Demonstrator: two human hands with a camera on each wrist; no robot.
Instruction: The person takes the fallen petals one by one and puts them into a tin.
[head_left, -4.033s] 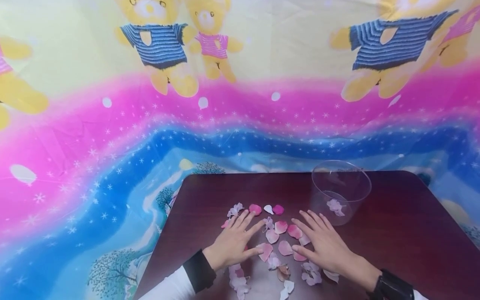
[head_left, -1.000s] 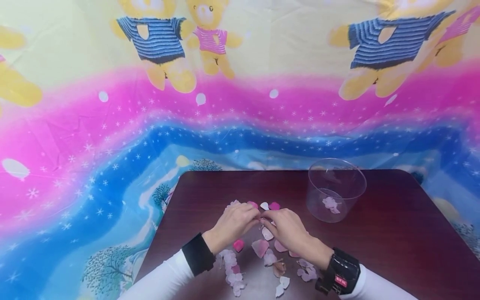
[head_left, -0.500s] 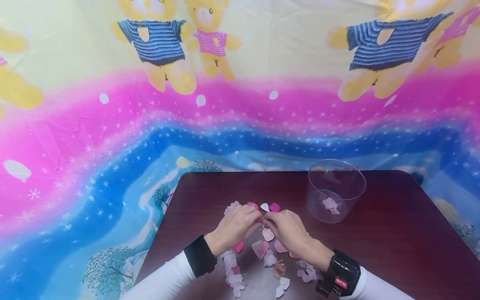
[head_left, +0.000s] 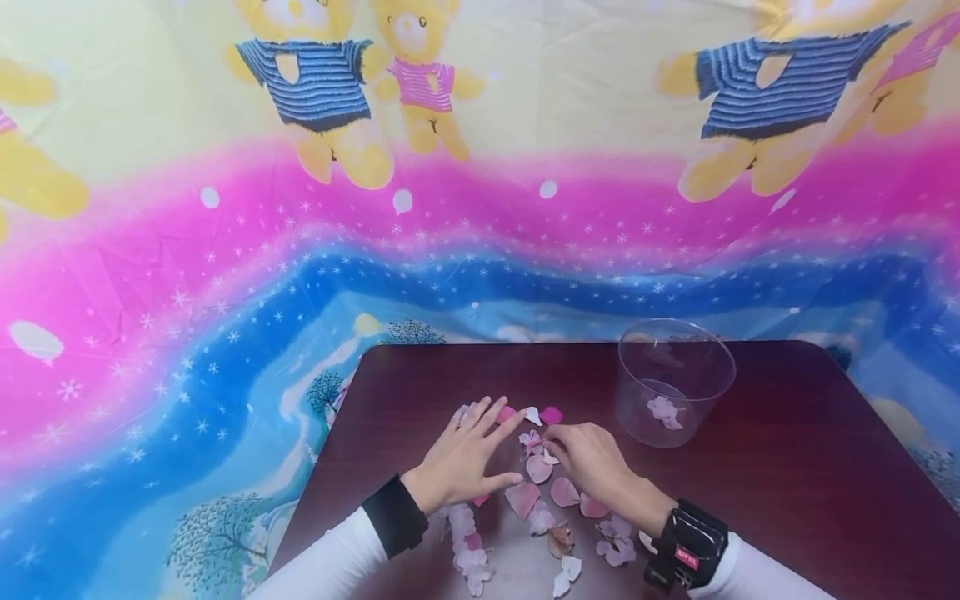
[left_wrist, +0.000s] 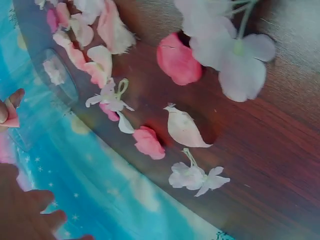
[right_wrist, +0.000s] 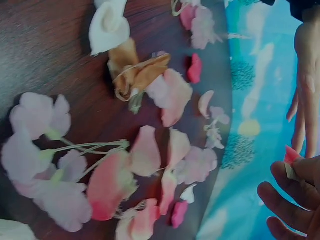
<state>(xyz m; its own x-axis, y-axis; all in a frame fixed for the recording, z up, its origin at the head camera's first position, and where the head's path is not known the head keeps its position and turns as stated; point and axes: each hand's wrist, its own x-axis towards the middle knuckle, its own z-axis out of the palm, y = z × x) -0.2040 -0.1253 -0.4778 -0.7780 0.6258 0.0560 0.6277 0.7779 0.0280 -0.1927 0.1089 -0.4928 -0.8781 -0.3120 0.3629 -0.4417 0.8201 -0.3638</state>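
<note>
Pink and white fabric petals [head_left: 522, 498] and small blossoms [head_left: 617, 542] lie scattered on a dark wooden table [head_left: 787, 475]. My left hand [head_left: 483, 442] rests flat on the table with its fingers spread, over petals at the left of the pile. Beside it my right hand [head_left: 553, 435] has curled fingers that pinch a small pink petal [right_wrist: 291, 154] just above the pile. A clear plastic cup [head_left: 675, 379] stands upright to the right of the hands. One pale blossom [head_left: 663, 408] lies inside it.
A bright cloth with teddy bears [head_left: 315, 92] hangs behind the table and drapes under its left side. A black wrist device [head_left: 686, 546] sits on my right forearm. Bare wood lies right of and behind the cup.
Both hands were pinched together over the middle of the pile. The left hand has let go and spread flat on the table, and the right hand keeps its pinch slightly to the right.
</note>
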